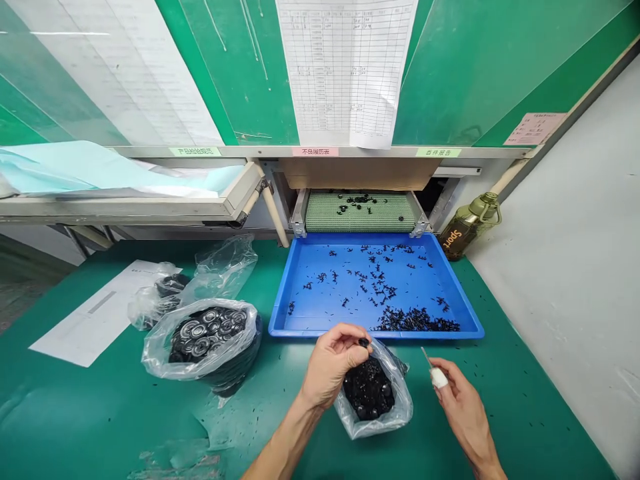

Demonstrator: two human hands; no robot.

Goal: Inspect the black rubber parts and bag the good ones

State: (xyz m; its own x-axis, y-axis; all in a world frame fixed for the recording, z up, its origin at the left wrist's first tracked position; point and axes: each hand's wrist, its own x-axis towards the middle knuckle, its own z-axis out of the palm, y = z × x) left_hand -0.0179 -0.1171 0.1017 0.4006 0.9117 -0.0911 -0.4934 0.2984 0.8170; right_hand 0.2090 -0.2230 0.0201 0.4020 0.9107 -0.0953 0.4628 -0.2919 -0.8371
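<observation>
Between thumb and fingers my left hand [333, 367] pinches a small black round part [363, 343]. Just below it stands an open clear plastic bag [355, 427] with small black parts [369, 390] inside. Off to the right, my right hand [463, 407] grips a thin metal tool [427, 357] with its tip pointing up and left; its exact kind I cannot make out. White wrapping [439, 378] covers part of a digit on that hand. Beyond both hands lies a blue tray [320, 327] with many tiny black pieces, heaped thickest at its near right.
A second clear bag [165, 367], full of black ring-like parts, stands at the left near a white paper sheet [85, 320]. Behind the tray, a green conveyor belt [325, 217] carries several black parts. A bottle [467, 227] leans near the tray's back right corner.
</observation>
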